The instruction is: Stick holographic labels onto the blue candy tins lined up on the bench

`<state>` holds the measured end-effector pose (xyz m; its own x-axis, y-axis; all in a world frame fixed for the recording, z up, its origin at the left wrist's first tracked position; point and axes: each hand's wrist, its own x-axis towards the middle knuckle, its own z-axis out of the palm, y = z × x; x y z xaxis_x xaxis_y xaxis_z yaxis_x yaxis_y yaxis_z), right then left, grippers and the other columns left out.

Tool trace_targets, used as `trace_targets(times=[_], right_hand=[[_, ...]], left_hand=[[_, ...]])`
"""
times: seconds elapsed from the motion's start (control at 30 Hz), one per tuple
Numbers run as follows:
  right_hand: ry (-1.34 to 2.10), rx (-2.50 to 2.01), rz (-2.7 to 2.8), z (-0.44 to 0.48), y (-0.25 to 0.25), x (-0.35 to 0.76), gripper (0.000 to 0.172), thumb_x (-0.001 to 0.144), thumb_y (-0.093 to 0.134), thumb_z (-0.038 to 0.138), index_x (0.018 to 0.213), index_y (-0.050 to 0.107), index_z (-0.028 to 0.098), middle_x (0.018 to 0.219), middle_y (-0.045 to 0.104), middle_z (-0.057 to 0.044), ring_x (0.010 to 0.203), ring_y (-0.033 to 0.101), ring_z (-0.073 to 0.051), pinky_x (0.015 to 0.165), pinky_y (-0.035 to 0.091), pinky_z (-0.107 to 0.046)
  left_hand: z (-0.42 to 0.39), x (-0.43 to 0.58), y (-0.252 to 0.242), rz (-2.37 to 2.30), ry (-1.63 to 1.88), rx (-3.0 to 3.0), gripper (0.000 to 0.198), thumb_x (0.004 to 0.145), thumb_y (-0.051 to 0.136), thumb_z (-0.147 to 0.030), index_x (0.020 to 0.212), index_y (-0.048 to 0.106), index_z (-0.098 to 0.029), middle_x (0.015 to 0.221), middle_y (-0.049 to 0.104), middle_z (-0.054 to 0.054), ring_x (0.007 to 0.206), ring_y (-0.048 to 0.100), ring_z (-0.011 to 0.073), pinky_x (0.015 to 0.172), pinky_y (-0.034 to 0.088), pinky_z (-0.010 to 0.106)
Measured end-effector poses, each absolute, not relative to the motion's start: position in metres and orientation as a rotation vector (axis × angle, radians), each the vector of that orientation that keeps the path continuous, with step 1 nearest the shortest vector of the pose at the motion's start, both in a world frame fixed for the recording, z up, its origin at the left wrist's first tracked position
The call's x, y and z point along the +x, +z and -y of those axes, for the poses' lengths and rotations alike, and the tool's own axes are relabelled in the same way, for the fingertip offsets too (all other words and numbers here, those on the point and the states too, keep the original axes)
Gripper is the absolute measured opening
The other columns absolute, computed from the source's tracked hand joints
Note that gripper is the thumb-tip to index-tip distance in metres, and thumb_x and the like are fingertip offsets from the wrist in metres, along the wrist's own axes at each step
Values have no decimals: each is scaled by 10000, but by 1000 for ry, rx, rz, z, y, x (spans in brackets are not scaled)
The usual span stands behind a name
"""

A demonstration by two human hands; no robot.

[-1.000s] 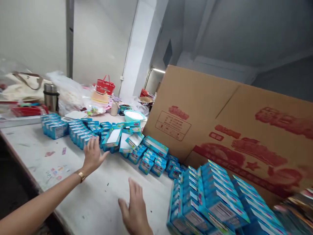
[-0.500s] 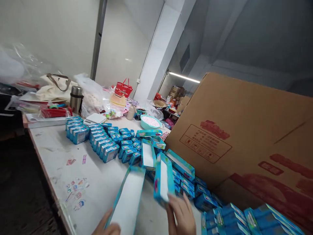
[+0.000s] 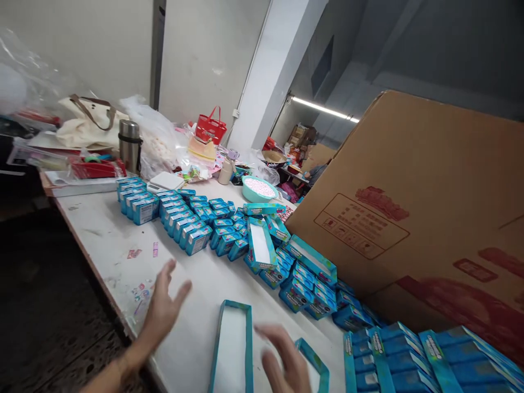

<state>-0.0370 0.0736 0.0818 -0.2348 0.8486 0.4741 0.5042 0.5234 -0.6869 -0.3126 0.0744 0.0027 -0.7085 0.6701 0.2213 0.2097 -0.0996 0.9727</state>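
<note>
My left hand (image 3: pixel 164 305) hovers open over the near edge of the white table (image 3: pixel 102 229), fingers spread, holding nothing. My right hand (image 3: pixel 284 360) is low in the view, fingers stretched and blurred, empty. Between them an open blue tray box (image 3: pixel 232 349) lies flat on the table, white inside. A second open blue tray box (image 3: pixel 315 365) lies just right of my right hand. Rows of small blue boxes (image 3: pixel 184 224) run across the table beyond my hands.
A large brown carton (image 3: pixel 409 218) leans at the right. Stacked blue boxes (image 3: pixel 409 355) fill the near right corner. At the far end stand a steel flask (image 3: pixel 130 144), a teal bowl (image 3: pixel 259 190), a red basket (image 3: pixel 210 130) and plastic bags (image 3: pixel 158 139).
Both hands held open tray boxes half a second ago; the trays now lie on the table and both hands have let go and opened.
</note>
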Motion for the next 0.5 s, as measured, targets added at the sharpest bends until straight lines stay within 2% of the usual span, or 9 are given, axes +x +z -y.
trace_targets(times=[0.07, 0.17, 0.33, 0.5], right_hand=[[1017, -909, 1887, -127, 85, -99, 492, 987, 538, 542, 1392, 581, 266, 1374, 651, -117, 1291, 622, -280, 1041, 549, -424], [1299, -891, 1630, -203, 83, -201, 674, 892, 618, 622, 1406, 548, 192, 1513, 544, -140, 1403, 516, -278, 1143, 444, -417], [1275, -951, 1540, -259, 61, -296, 730, 925, 503, 668, 1391, 532, 106, 1488, 532, -210, 1406, 481, -307, 1174, 372, -452], [1349, -950, 1480, -266, 38, -306, 680, 1009, 287, 661, 1349, 587, 154, 1401, 621, -159, 1298, 591, -271, 1075, 478, -409]], left_hand=[[-109, -353, 11, -1897, 1933, 742, 860, 951, 496, -646, 1614, 241, -162, 1670, 300, 228, 1531, 338, 356, 1245, 300, 545], [-147, -384, 17, -1937, 1979, 643, 881, 972, 432, -663, 1634, 185, -138, 1709, 190, 232, 1579, 211, 353, 1282, 186, 538], [-192, -390, 19, -1926, 2060, 669, 866, 999, 376, -630, 1635, 189, -73, 1728, 138, 211, 1608, 87, 300, 1307, 65, 484], [-220, -400, 19, -1877, 2108, 581, 808, 1022, 243, -637, 1646, 195, -126, 1736, 162, 147, 1601, 142, 258, 1309, 130, 436]])
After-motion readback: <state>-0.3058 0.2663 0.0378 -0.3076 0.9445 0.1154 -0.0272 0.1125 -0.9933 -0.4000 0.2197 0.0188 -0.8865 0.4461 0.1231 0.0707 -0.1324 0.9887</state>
